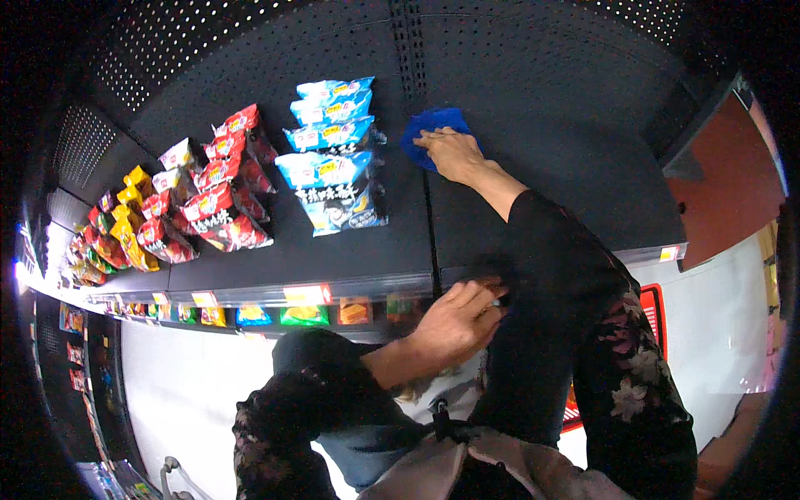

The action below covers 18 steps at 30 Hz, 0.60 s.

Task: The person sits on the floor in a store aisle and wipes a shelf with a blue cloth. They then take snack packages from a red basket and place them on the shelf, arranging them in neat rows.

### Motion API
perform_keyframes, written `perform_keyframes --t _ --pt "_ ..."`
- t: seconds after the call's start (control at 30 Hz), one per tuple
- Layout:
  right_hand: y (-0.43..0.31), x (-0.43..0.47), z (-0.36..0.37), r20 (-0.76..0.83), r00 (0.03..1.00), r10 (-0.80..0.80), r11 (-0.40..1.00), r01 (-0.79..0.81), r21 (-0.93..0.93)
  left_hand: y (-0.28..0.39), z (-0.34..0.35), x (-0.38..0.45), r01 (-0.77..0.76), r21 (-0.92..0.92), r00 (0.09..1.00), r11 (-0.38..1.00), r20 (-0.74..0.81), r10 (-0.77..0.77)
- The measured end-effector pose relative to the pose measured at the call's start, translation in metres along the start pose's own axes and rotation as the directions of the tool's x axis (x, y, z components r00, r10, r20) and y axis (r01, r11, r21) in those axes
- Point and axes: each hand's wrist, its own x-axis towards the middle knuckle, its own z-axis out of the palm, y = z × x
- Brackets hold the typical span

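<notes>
My right hand (451,153) presses flat on a blue cloth (431,122), which lies on the black shelf (562,200) just right of the seam between two shelf boards. Parts of the cloth show past the fingertips and beside the palm. Lower down, in front of the shelf's front edge, is my left hand (456,322). Its fingers are curled and blurred, and whether anything is in them cannot be made out. Left of the cloth stands a row of blue snack bags (340,200), one behind another, apart from both hands.
Red snack bags (228,219) and yellow ones (131,234) stand farther left. Price tags (306,294) line the shelf's front edge, above packets (304,314) on a lower level. A perforated back panel (187,37) rises behind. At right are a reddish-brown panel (719,178) and a red basket (654,294).
</notes>
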Motion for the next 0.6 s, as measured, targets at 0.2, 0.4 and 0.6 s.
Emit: perform_keyframes --t 0.2,0.4,0.6 --pt "-0.031 -0.056 -0.004 -0.045 0.995 -0.093 0.996 0.092 -0.021 0.016 0.02 -0.01 -0.129 -0.001 0.99 0.992 -0.06 0.128" --pt "-0.053 -0.129 -0.013 -0.115 0.979 -0.169 0.984 0.174 0.037 0.029 0.034 -0.034 -0.191 -0.071 0.982 0.979 -0.018 0.19" --pt "-0.048 -0.175 -0.029 -0.115 0.984 -0.139 0.969 0.159 0.19 0.033 0.037 -0.037 -0.202 -0.057 0.979 0.978 -0.046 0.2"
